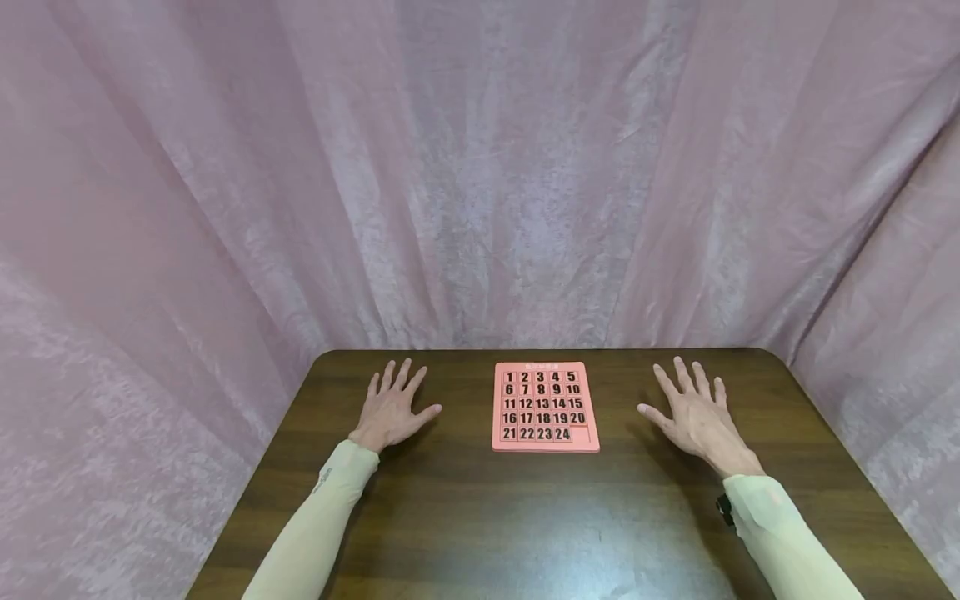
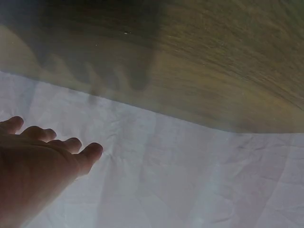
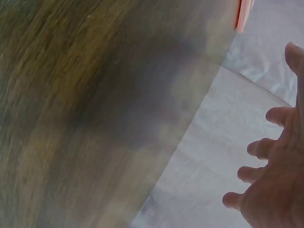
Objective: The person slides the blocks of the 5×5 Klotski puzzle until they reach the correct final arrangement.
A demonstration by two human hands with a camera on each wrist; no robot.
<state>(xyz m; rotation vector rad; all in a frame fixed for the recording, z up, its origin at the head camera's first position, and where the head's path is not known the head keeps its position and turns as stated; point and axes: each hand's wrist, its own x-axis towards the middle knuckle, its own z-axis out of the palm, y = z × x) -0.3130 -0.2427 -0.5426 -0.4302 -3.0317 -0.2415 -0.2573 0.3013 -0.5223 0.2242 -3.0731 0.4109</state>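
A pink sliding number puzzle [image 1: 546, 447] lies flat near the far edge of the table, its tiles in order from 1 to 24 and its bottom right slot bare. Left of it, my left hand [image 1: 391, 413] is spread palm down with straight fingers, holding nothing. To the right of the puzzle my right hand [image 1: 699, 421] is spread the same way, also holding nothing. Each wrist view shows its hand, the left hand [image 2: 42, 166] and the right hand [image 3: 278, 175], with fingers apart. In the right wrist view only a corner of the pink puzzle [image 3: 244, 14] shows.
The dark wooden table [image 1: 480, 517] has rounded far corners. Pink velvet curtains [image 1: 525, 183] hang right behind it and along both sides. Pale green sleeves cover both forearms, and a small dark object [image 1: 725, 509] sits at the right wrist.
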